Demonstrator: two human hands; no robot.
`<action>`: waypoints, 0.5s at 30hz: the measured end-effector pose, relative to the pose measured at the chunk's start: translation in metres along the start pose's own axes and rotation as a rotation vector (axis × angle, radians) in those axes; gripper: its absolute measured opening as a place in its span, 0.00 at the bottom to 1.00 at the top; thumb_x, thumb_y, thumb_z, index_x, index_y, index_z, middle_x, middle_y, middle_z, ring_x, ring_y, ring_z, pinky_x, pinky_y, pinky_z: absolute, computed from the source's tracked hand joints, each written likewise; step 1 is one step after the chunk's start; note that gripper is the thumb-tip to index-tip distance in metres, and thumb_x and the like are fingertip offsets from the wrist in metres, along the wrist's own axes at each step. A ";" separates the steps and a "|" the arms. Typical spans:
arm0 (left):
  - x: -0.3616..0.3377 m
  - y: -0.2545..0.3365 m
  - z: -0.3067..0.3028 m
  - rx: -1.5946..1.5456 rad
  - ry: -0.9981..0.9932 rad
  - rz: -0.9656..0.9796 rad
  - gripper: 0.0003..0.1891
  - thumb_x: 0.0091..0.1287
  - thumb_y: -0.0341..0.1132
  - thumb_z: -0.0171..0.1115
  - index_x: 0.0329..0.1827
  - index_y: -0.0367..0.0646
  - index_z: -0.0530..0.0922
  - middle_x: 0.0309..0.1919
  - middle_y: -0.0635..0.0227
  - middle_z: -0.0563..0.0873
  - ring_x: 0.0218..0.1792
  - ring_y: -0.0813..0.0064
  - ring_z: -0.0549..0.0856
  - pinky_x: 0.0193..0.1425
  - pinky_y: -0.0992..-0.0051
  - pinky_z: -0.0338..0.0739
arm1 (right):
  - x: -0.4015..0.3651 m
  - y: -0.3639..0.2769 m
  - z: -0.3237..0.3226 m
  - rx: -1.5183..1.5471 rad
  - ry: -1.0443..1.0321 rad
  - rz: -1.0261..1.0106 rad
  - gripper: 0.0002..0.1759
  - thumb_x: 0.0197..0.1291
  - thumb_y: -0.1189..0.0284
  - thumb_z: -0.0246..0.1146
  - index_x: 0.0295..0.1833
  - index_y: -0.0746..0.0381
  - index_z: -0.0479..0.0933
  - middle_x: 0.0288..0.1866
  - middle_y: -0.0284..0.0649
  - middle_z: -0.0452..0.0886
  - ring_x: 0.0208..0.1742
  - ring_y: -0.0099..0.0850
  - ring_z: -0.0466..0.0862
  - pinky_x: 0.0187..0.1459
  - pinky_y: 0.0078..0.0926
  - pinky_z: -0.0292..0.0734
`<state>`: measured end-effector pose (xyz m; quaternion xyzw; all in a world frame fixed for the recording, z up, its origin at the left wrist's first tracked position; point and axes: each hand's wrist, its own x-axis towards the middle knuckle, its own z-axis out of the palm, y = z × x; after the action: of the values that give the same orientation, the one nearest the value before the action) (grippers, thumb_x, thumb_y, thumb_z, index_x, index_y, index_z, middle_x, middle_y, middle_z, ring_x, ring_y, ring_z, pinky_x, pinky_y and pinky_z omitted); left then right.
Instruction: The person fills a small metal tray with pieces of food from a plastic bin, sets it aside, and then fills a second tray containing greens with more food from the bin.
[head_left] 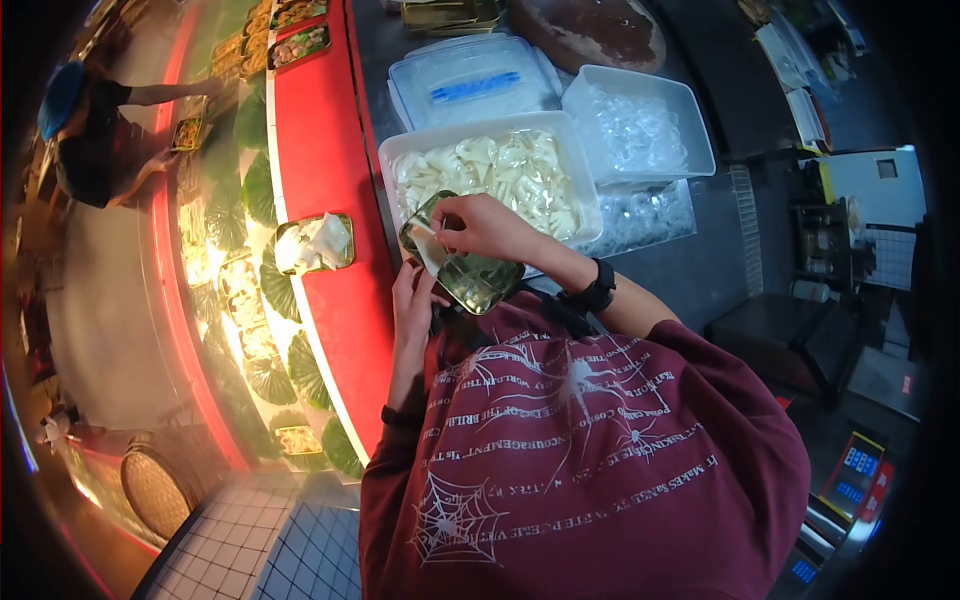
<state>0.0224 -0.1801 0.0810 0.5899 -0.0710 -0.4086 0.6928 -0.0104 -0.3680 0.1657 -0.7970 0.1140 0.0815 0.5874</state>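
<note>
My left hand (412, 298) grips the lower left edge of a small dark-green, shiny food tray (478, 282), its fingers curled at the rim. Over the tray's upper end, my right hand (485, 228) has its fingers pinched on a pale, flat food piece (428, 246) that lies along the inside. The rest of the tray's glossy bottom shows bare. Just beyond, a white tub (590, 222) is full of similar pale, wavy food pieces (482, 165). To the left, a second tray (347, 262) holding white pieces (318, 243) sits on the red counter strip (318, 140).
Behind the tub are a lidded clear container (475, 90) with a blue handle and a bin of clear plastic (640, 130). A round wooden board (600, 35) lies at the back. Leaf-lined display trays (240, 290) line the left; a person (100, 140) in a blue cap stands beyond them.
</note>
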 end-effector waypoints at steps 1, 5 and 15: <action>0.000 0.001 0.001 0.001 0.012 0.000 0.13 0.71 0.33 0.49 0.55 0.39 0.71 0.37 0.70 0.81 0.29 0.85 0.79 0.26 0.83 0.76 | 0.002 0.006 0.007 -0.258 0.091 -0.069 0.09 0.55 0.71 0.62 0.40 0.64 0.76 0.27 0.42 0.82 0.29 0.34 0.83 0.32 0.31 0.75; -0.001 -0.001 -0.002 0.035 -0.008 0.015 0.14 0.71 0.33 0.49 0.56 0.38 0.71 0.40 0.68 0.82 0.30 0.84 0.80 0.27 0.83 0.76 | -0.002 0.005 0.010 -0.537 0.197 -0.104 0.10 0.54 0.68 0.61 0.40 0.61 0.77 0.32 0.45 0.83 0.34 0.46 0.83 0.36 0.40 0.76; 0.002 0.001 -0.001 0.012 -0.008 0.008 0.12 0.69 0.32 0.52 0.52 0.38 0.73 0.44 0.66 0.81 0.35 0.83 0.79 0.23 0.83 0.77 | -0.011 0.000 -0.002 -0.699 0.330 -0.171 0.10 0.56 0.67 0.63 0.42 0.59 0.78 0.41 0.40 0.81 0.33 0.42 0.83 0.35 0.37 0.77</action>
<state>0.0248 -0.1806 0.0806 0.5922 -0.0785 -0.4078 0.6905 -0.0214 -0.3693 0.1697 -0.9579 0.1055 -0.0630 0.2593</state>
